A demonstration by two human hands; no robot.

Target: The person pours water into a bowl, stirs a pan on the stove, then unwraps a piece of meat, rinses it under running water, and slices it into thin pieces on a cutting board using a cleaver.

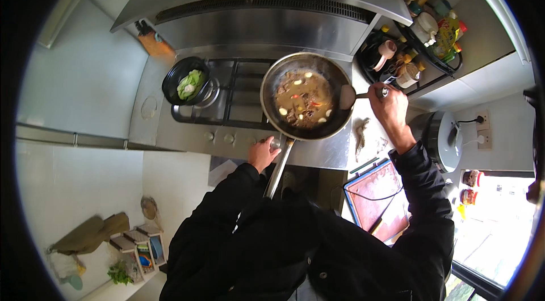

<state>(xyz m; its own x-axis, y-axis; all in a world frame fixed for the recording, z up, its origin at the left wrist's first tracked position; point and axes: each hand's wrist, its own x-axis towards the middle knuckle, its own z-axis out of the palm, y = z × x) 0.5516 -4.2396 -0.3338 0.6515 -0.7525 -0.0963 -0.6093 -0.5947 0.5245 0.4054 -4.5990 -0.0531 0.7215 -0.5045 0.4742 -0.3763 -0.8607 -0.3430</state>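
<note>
My right hand [389,105] grips the handle of a spatula [348,96], whose blade is over the right inner side of a large wok [305,57]. In the wok lies a brown stew [307,96] with meat pieces, garlic cloves and bits of red chili. With my left hand [262,154] I hold a round stove knob [275,144] on the front panel, just left of the wok's long metal handle [279,168]. A small black pot [169,83] with green vegetables [190,84] sits at the stove's left end.
The range hood [264,24] overhangs the stove's back. A knife block [155,43] stands at the back left, a rack [434,64] with bottles at the back right. To the right are a rice cooker [445,141], a cutting board [377,198] and a knife [380,220] on it.
</note>
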